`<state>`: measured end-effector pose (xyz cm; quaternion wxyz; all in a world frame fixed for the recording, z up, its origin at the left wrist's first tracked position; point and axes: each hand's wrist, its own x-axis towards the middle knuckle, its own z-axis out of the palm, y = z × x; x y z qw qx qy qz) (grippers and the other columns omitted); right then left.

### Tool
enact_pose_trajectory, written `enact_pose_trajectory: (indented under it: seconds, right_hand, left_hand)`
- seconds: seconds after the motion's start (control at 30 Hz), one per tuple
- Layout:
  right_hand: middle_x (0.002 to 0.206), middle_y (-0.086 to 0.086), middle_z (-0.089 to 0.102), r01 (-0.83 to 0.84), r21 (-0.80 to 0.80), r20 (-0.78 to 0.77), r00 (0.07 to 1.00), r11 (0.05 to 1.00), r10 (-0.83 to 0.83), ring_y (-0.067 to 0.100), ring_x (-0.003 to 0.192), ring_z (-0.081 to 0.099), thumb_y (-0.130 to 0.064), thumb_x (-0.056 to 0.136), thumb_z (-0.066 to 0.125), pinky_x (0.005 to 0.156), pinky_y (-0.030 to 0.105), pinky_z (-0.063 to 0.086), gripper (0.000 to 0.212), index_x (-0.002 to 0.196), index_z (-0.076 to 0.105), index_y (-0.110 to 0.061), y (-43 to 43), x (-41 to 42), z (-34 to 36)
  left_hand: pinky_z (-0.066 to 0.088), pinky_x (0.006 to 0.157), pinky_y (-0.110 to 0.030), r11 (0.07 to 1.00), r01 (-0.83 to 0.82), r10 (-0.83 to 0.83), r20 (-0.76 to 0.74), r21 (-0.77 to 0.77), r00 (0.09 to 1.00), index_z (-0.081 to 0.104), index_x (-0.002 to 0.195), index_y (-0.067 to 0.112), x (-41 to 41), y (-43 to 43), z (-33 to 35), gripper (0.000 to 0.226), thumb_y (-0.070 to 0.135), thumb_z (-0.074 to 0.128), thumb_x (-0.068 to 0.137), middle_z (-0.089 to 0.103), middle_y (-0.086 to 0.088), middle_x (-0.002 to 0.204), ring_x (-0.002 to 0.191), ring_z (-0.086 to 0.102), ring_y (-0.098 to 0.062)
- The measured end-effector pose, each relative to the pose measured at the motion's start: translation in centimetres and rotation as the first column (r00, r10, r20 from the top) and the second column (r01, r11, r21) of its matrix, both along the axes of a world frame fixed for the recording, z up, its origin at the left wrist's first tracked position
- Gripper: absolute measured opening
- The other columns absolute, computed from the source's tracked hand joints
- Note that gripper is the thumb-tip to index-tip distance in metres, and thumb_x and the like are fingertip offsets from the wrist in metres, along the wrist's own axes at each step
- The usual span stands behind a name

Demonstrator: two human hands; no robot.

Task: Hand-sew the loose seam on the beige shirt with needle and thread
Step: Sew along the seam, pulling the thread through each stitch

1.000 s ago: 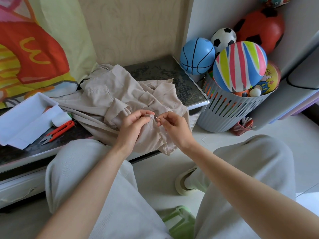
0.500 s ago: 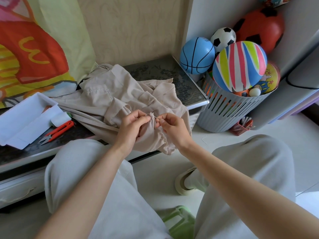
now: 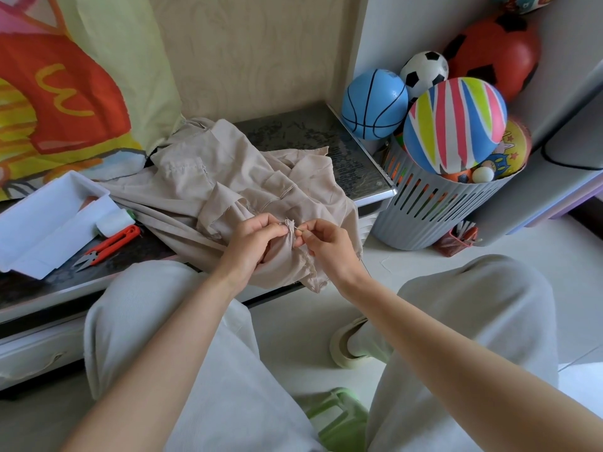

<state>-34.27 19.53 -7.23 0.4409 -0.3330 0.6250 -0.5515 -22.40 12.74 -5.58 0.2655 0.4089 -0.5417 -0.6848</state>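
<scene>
The beige shirt lies crumpled on a low dark table, with one edge hanging over the front. My left hand pinches a bunched fold of the shirt's seam. My right hand is just to its right, and its thumb and forefinger grip a thin needle that pokes into the fold. A dark thread hangs below my right wrist.
Red thread snips, a white spool and a white tray sit on the table's left. A grey slotted basket full of balls stands to the right. My knees and a green stool are below.
My hands have stayed at the seam. My right hand has shifted slightly and now holds the needle with its tip in the bunched fold.
</scene>
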Motion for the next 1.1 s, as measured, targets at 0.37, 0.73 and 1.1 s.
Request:
enact_pose_trajectory:
  seconds: [0.37, 0.73, 1.1]
  right_hand:
    - [0.046, -0.016, 0.057, 0.010, -0.073, 0.030, 1.000, 0.997, -0.008, -0.004, 0.042, 0.047, 0.003, 0.097, 0.045, 0.047, 0.008, 0.036, 0.024, 0.080, 0.056, -0.010, -0.5, 0.6, 1.1]
    - [0.069, 0.003, 0.061, -0.036, -0.004, -0.030, 0.999, 0.999, 0.036, 0.001, 0.047, 0.049, -0.009, 0.096, 0.053, 0.050, 0.013, 0.042, 0.015, 0.083, 0.058, -0.005, 0.1, 0.1, 0.7]
    - [0.068, 0.005, 0.066, -0.007, -0.067, 0.016, 1.000, 0.998, 0.008, 0.006, 0.055, 0.063, -0.004, 0.095, 0.053, 0.054, 0.014, 0.046, 0.006, 0.095, 0.048, -0.004, -0.3, 0.4, 0.8]
  left_hand:
    - [0.044, 0.076, -0.029, 0.998, -0.057, 0.056, -0.060, -0.010, 0.997, 0.067, 0.071, 0.017, 0.1, -0.1, -0.5, 0.013, 0.014, 0.064, 0.083, 0.067, -0.005, 0.075, 0.073, 0.059, -0.016]
    - [0.045, 0.081, -0.023, 0.981, -0.153, 0.141, -0.104, -0.118, 0.985, 0.063, 0.082, 0.013, -0.2, -0.3, -1.2, 0.012, 0.006, 0.058, 0.090, 0.064, -0.001, 0.077, 0.077, 0.058, -0.011]
    - [0.046, 0.075, -0.020, 0.981, -0.041, 0.033, -0.046, -0.188, 0.998, 0.062, 0.081, 0.016, 0.0, -0.3, -1.6, 0.014, 0.006, 0.058, 0.091, 0.063, -0.001, 0.074, 0.073, 0.057, -0.010]
